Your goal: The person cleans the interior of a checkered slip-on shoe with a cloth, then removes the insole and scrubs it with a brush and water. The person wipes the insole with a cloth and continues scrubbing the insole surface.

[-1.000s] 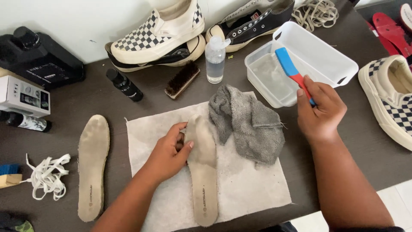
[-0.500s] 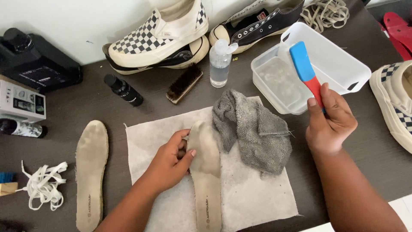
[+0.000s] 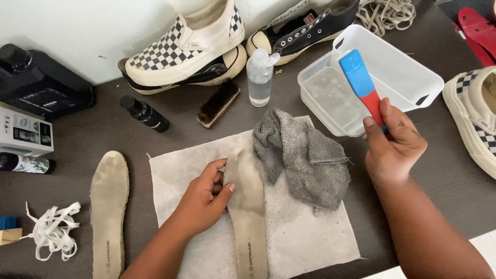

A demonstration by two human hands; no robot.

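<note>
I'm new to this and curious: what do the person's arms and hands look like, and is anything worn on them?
Both forearms are bare, with no sleeves in view. The left hand and right hand wear no gloves, and no rings, watch or bracelets show. A light, neat thumbnail shows on the left hand.

Your right hand [image 3: 393, 147] is up off the surface [image 3: 444, 191] with the brush [image 3: 361, 85]; bare room below it at 3 o'clock. At 12, clear tub [image 3: 330, 98] and white bin [image 3: 398, 67] block. Grey rag [image 3: 302, 155] bunches at 9, touching the insole [image 3: 247, 206] your left hand [image 3: 204, 196] pins. Wooden brush [image 3: 219, 102], clear bottle [image 3: 259, 77] and black bottle [image 3: 144, 113] crowd 11; open strip between cloth [image 3: 305, 232] and second insole [image 3: 108, 212].
</note>
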